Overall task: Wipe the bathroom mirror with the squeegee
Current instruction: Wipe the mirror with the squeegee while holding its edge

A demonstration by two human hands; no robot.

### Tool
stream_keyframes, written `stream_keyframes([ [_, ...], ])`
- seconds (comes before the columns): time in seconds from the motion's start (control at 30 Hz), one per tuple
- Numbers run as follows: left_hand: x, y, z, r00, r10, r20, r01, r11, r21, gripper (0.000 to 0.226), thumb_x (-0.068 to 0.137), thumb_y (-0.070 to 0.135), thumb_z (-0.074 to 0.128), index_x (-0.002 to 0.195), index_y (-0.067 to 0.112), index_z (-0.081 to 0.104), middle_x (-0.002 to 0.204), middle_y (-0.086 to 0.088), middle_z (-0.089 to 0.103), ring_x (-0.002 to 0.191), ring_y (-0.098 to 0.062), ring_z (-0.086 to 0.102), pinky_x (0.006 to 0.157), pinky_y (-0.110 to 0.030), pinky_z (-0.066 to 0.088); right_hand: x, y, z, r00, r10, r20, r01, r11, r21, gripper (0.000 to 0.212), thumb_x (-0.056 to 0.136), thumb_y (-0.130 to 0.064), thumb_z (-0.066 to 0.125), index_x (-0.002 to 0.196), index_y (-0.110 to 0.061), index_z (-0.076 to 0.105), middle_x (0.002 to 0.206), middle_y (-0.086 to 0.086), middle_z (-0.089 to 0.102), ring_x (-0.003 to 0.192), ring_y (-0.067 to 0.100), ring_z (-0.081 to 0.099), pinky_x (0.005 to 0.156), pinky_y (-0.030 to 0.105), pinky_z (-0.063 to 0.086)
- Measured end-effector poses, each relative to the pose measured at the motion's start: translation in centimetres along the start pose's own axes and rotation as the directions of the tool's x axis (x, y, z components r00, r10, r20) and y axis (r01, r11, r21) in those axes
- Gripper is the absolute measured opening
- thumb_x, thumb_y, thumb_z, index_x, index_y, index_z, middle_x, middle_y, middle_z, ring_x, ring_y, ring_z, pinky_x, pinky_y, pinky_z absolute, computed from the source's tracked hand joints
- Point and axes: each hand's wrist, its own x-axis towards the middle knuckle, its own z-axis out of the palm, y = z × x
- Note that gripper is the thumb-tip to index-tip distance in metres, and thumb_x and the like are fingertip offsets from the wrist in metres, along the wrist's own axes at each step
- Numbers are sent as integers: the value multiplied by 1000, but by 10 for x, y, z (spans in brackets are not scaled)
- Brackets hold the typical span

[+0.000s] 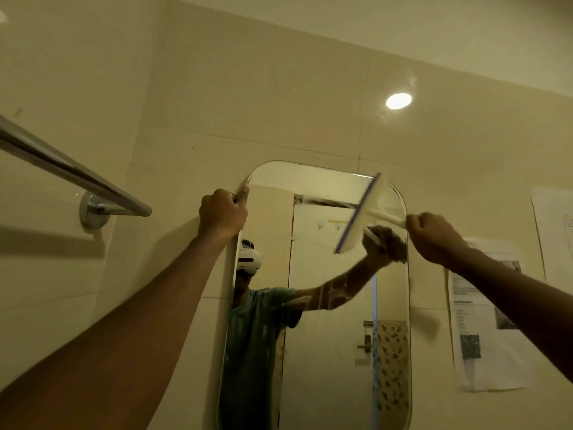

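The left hand (224, 212) clamps the mirror (328, 336) at its upper-left edge, likely to steady it, while the right hand (434, 235), closed on the squeegee (362, 212) handle, presses the blade near the top right.

The mirror (325, 305) is mounted on the wall, with a towel bar (71, 172) to its left and paper sheets (483, 324) to its right. Its upper left edge is gripped by the left hand (221, 212). The squeegee (362, 212) is laid tilted against the glass near the upper right corner, its handle held by the right hand (434, 234).
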Motion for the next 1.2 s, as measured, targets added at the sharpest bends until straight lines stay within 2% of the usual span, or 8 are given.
stream_keyframes([
  [0.17,-4,2,-2,1000,12,-15,-12,1000,-11,64,97,51,43,70,-2,68,66,-15,68,67,-30,64,64,-40,54,-6,1,-13,999,6,-37,-9,997,-80,42,101,-25,35,66,-9,54,60,14,49,51,23,41,49,31,34],
  [0.4,-8,3,-5,999,32,-33,-33,999,-41,65,96,48,46,67,-7,64,63,-20,65,65,-33,61,60,-39,47,9,-116,16,948,-319,13,317,934,-162,44,99,-27,35,55,-22,35,57,3,40,55,22,39,51,30,32],
  [0.6,-5,0,-5,999,44,-4,-44,997,-70,63,96,46,47,58,-2,58,56,-14,60,65,-32,59,61,-39,46,-2,-25,4,998,-58,28,60,995,-75,37,103,-22,31,71,-12,47,66,7,46,54,15,39,49,26,32],
  [0.77,-8,4,-9,999,40,8,-39,997,-63,62,97,45,47,50,5,48,48,-6,47,63,-29,51,58,-33,32,-44,21,-2,983,176,44,-163,964,-211,36,104,-26,28,94,0,51,69,6,45,56,16,42,59,40,49],
  [0.87,-9,5,-11,999,35,25,-34,997,-69,61,97,45,47,48,8,46,49,-7,48,63,-31,53,58,-34,34,-46,-2,-10,973,226,33,-229,960,163,62,100,-54,27,77,-4,53,59,5,45,46,17,42,43,28,43],
  [0.97,-10,4,-11,999,26,27,-24,997,-72,62,97,47,47,48,9,46,51,-10,51,68,-33,55,59,-35,37,-27,-35,-23,956,287,64,-282,836,471,56,94,-61,38,76,-10,51,59,4,46,45,15,38,43,22,36],
  [1.07,-11,6,-13,1000,20,23,-18,997,-80,61,97,46,47,49,9,47,58,-15,57,69,-31,54,60,-36,37,-12,-55,-24,975,209,73,-215,822,528,30,99,-38,44,86,-13,54,68,6,48,48,13,41,40,22,40],
  [1.2,-9,5,-13,999,9,44,-6,996,-89,60,96,48,46,51,8,51,65,-20,65,72,-35,60,67,-43,50,-13,-56,-7,989,146,25,-145,916,374,36,102,-43,34,101,-11,50,69,9,53,49,17,52,41,26,46],
])
